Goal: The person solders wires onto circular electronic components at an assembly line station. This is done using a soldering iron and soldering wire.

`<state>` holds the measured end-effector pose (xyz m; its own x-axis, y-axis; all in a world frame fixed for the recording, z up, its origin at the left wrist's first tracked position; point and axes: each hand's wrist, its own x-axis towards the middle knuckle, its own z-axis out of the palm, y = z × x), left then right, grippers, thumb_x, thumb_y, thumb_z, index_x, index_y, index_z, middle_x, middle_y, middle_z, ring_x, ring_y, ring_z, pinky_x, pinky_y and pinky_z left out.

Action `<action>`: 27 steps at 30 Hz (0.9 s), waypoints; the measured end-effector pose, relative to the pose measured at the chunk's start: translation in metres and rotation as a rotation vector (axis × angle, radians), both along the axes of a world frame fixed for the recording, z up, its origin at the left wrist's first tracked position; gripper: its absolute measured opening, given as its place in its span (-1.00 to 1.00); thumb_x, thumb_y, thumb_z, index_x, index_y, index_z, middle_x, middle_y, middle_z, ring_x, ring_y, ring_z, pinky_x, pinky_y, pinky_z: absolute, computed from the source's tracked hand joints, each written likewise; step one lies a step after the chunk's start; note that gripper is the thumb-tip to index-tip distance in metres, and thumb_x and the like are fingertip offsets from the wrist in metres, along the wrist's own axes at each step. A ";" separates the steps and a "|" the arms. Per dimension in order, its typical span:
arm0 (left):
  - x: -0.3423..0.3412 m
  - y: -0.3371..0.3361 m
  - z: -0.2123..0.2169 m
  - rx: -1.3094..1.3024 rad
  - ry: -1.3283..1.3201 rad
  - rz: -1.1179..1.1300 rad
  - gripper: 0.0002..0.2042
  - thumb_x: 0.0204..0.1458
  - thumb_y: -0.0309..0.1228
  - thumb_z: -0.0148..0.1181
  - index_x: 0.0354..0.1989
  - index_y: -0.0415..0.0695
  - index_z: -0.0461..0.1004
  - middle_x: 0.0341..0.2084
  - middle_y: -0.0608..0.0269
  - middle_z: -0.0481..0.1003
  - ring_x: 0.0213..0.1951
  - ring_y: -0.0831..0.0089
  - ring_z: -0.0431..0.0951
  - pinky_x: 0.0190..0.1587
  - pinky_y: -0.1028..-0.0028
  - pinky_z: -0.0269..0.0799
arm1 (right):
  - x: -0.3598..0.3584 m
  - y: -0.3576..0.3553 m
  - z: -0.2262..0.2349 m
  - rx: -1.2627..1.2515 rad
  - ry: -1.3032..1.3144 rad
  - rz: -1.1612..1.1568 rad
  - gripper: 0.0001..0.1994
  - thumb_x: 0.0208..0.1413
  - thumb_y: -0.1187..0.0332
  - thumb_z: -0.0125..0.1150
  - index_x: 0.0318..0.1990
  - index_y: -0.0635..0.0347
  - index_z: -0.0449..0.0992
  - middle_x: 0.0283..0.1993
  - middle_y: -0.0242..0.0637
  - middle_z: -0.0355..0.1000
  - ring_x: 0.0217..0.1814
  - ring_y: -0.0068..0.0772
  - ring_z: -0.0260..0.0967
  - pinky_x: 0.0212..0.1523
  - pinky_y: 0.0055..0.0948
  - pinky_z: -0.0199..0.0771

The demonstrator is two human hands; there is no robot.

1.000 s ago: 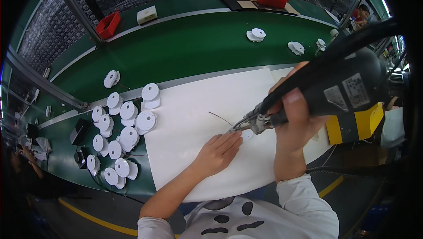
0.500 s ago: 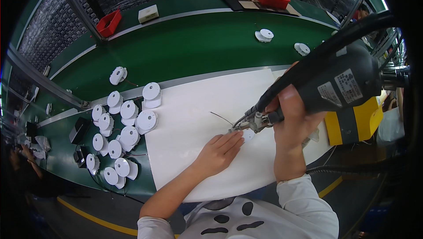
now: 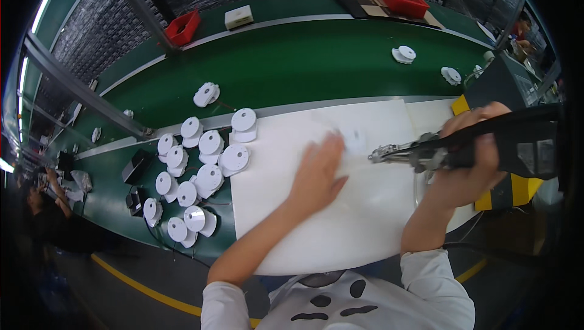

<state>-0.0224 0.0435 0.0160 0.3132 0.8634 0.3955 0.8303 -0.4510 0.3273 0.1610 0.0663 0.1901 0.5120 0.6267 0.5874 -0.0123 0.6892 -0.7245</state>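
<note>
Gripping black tool (image 3: 460, 156), silver metal nose (image 3: 398, 153): right hand (image 3: 467, 183).

From my end I counted two hands: one left hand (image 3: 319, 175) and one right hand (image 3: 467, 185), plus one power tool (image 3: 514, 147). I tallied twelve white round parts (image 3: 211, 142) bunched at the left, and at least three more along the green belt (image 3: 292, 68). I also found two red bins (image 3: 398, 5), one white box (image 3: 238, 18) and two black boxes (image 3: 138, 167).
</note>
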 end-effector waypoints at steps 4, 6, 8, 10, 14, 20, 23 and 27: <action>-0.044 0.021 0.007 0.093 0.044 0.351 -0.15 0.03 -0.17 0.29 0.40 -0.34 0.01 0.39 -0.24 0.02 0.44 -0.12 -0.05 0.37 -0.11 -0.08 | 0.004 0.001 0.005 0.007 0.013 -0.038 -0.64 -0.02 0.37 0.14 -0.08 0.42 0.44 -0.45 -0.20 0.42 -0.61 -0.55 0.23 -0.52 -0.55 0.29; -0.078 0.015 0.011 0.130 0.152 0.440 -0.16 0.01 -0.19 0.31 0.38 -0.37 0.03 0.37 -0.29 0.04 0.43 -0.13 -0.02 0.36 -0.09 -0.03 | -0.003 0.003 0.004 -0.018 0.005 -0.087 -0.64 -0.06 0.37 0.18 -0.10 0.42 0.49 -0.47 -0.21 0.44 -0.64 -0.54 0.24 -0.53 -0.59 0.31; -0.114 0.015 0.012 0.148 0.262 0.549 -0.23 -0.04 -0.27 0.34 0.31 -0.36 0.15 0.30 -0.26 0.18 0.34 -0.12 0.15 0.30 -0.03 0.10 | -0.008 0.004 0.005 0.008 0.010 -0.038 -0.65 -0.06 0.37 0.18 -0.11 0.40 0.48 -0.54 -0.23 0.40 -0.67 -0.56 0.22 -0.59 -0.65 0.25; -0.142 0.027 0.013 0.150 0.297 0.589 -0.30 -0.08 -0.31 0.36 0.25 -0.35 0.25 0.24 -0.24 0.29 0.26 -0.09 0.30 0.24 0.00 0.21 | -0.010 -0.002 0.008 0.014 0.006 -0.006 -0.65 -0.06 0.37 0.19 -0.12 0.40 0.47 -0.54 -0.23 0.40 -0.67 -0.57 0.22 -0.60 -0.66 0.22; -0.156 0.044 0.013 0.012 0.415 0.475 -0.52 -0.17 -0.41 0.37 -0.03 -0.31 0.43 -0.07 -0.09 0.51 -0.07 0.02 0.54 -0.02 0.10 0.41 | -0.010 -0.007 0.010 0.013 -0.025 0.068 -0.65 -0.07 0.36 0.18 -0.13 0.40 0.42 -0.56 -0.21 0.38 -0.68 -0.59 0.22 -0.63 -0.68 0.15; -0.093 0.030 0.025 0.255 0.372 0.244 -0.52 -0.23 -0.42 0.38 -0.07 -0.30 0.45 -0.14 -0.06 0.53 -0.13 0.08 0.56 -0.16 0.17 0.41 | 0.000 -0.010 0.010 -0.018 -0.047 0.125 -0.65 -0.08 0.38 0.16 -0.13 0.44 0.38 -0.51 -0.23 0.35 -0.66 -0.59 0.23 -0.63 -0.67 0.20; -0.038 -0.010 -0.001 0.266 0.336 0.057 -0.60 -0.14 -0.39 0.29 -0.10 -0.34 0.49 -0.12 -0.09 0.54 0.01 0.08 0.53 -0.05 0.15 0.41 | 0.000 -0.009 0.008 0.004 -0.067 0.133 -0.62 -0.09 0.39 0.18 -0.10 0.45 0.38 -0.42 -0.21 0.37 -0.62 -0.58 0.26 -0.63 -0.66 0.23; 0.017 -0.039 -0.001 0.231 0.265 -0.044 -0.56 -0.05 -0.39 0.29 0.01 -0.37 0.46 -0.01 -0.15 0.46 0.06 0.05 0.48 -0.05 0.22 0.42 | 0.000 -0.006 -0.003 0.083 -0.031 0.254 -0.80 0.02 0.58 0.28 -0.17 0.31 0.47 -0.28 -0.31 0.46 -0.54 -0.70 0.34 -0.56 -0.70 0.28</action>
